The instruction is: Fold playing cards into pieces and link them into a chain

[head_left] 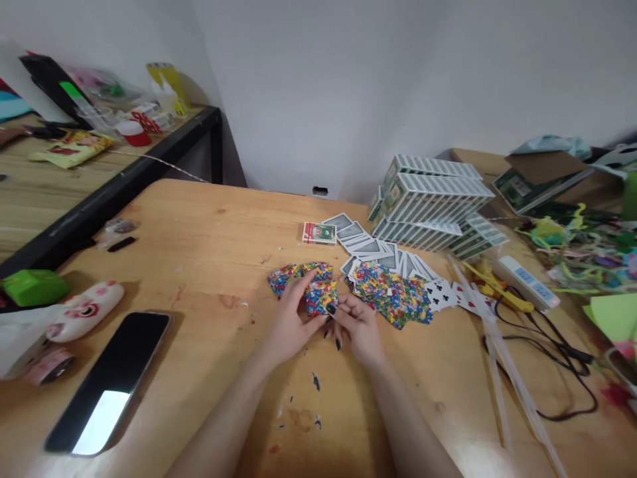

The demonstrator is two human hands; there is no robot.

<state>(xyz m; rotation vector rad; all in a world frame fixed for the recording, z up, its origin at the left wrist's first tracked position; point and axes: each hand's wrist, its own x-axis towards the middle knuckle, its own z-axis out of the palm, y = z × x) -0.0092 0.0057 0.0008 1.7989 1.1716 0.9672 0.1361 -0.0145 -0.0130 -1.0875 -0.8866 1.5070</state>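
Counter (223, 232): broad, pale wood-toned, with scuffs and paint marks.
Stack of long green-and-white striped cardboard boxes (438, 196): far right.
Row of grey-backed white paper playing cards (368, 247): overlapping, fanned in front of the boxes.
Right-hand heap of small multicoloured patterned cards (388, 292): loose, right of centre, just beside the right hand (365, 332) on its far side.
Smartphone (124, 352): black, glossy, flat, near left.
Left-hand group of multicoloured cards (284, 275): smaller, overlapping, directly beyond the left hand (288, 322).
Card box (319, 233): red, white and green, lying flat at far centre.
Flat multicoloured patterned card piece (321, 294): one, at centre, between both hands; whether single or layered, cannot tell. Left grip narrow, fingers and thumb along its left and near sides; right grip narrow, pinching its near right corner. Both hands touch it, so neither is nearer. Its upper edge runs roughly left to right; long axis unclear, fingers covering part.
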